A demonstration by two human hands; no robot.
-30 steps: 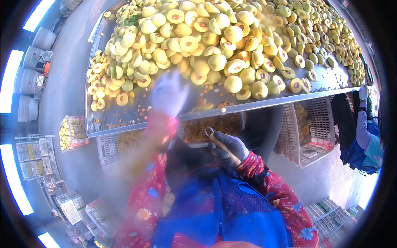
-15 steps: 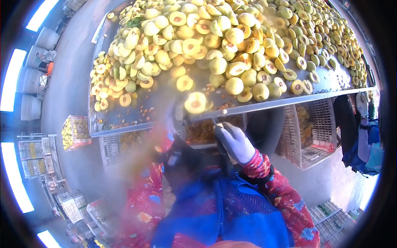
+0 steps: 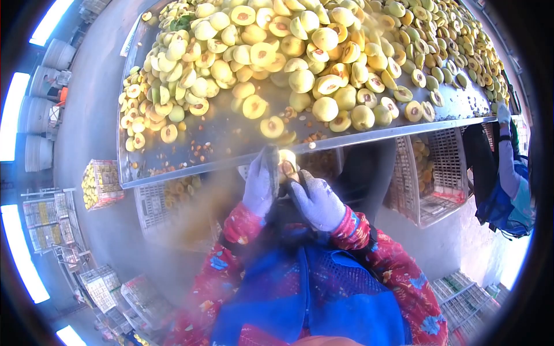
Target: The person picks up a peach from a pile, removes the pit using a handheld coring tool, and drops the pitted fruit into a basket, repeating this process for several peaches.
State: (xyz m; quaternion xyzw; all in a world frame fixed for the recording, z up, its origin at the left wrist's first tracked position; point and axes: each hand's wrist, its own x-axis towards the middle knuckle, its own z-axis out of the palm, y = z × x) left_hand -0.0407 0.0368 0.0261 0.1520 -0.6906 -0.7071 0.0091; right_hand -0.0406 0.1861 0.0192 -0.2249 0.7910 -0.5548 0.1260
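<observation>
My left hand (image 3: pixel 261 183), in a pale glove with dark fingers, holds a halved yellow peach (image 3: pixel 287 164) just below the table's front edge. The cut face with its reddish-brown centre is turned toward my right hand (image 3: pixel 321 203). That hand, gloved the same way, is closed with its fingertips against the lower side of the half. Whatever lies inside its grip is hidden by the fingers. Another peach half (image 3: pixel 272 127) rests cut side up on the metal table (image 3: pixel 216 157), just beyond my hands.
A large heap of halved peaches (image 3: pixel 300 81) covers much of the table, with small pits (image 3: pixel 202 151) scattered near its edge. Plastic crates stand below, including a crate (image 3: pixel 441 199) at right and a crate (image 3: pixel 151 202) at left. A co-worker (image 3: pixel 508 190) stands at far right.
My left hand, blurred before, has come in beside my right hand with a peach half. My right hand has shifted slightly down and right, its fingertips now meeting the fruit.
</observation>
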